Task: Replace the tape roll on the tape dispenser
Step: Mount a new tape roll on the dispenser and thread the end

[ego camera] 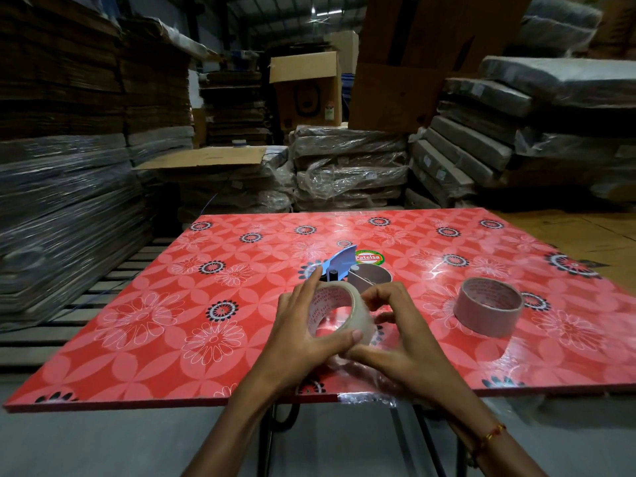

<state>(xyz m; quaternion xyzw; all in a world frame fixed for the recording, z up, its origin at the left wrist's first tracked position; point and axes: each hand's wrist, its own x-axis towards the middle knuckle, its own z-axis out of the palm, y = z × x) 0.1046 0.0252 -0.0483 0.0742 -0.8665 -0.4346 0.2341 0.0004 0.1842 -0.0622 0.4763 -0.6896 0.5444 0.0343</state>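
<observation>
Clear tape roll (339, 313) gripped in both my hands above the near half of the red floral table (144, 321).

My left hand (303, 333) clasps its rim; my right hand (395, 342) pinches its outer face. Behind sits the blue tape dispenser (344, 266); a brown tape roll (488, 306) lies to the right.

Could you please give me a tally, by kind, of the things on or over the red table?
Clear tape roll, held by left hand and right hand: 1
Brown tape roll: 1
Tape dispenser: 1
Total: 3
</observation>
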